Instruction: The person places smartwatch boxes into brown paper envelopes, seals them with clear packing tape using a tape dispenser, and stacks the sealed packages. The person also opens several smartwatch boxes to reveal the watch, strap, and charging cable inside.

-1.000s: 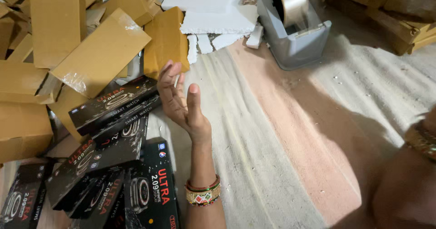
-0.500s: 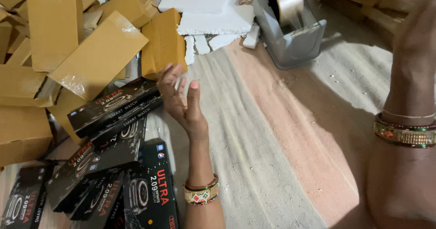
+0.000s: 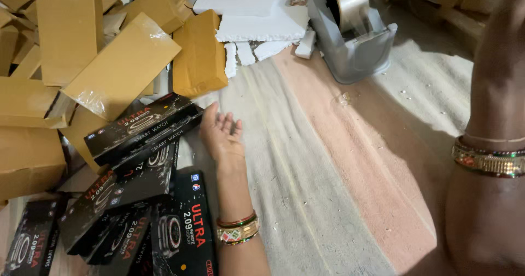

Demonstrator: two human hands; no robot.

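The long black box (image 3: 143,127) lies on top of a heap of other black boxes (image 3: 136,221), at the left side of the striped mat (image 3: 328,161). Its long side runs from low on the left up to the right, and its right end points at the left hand (image 3: 221,136). That hand is just beside this end, nearly touching it, so the box lies to the left of the hand. The hand is palm up with loose, spread fingers (image 3: 232,125) and holds nothing. The right arm (image 3: 492,161) is far off at the right edge, and its hand is out of the picture, so I cannot tell its grip. The left hand is much nearer. Behind the box are brown card boxes (image 3: 120,68), white foam bits (image 3: 257,19) and a grey tape holder (image 3: 353,35)
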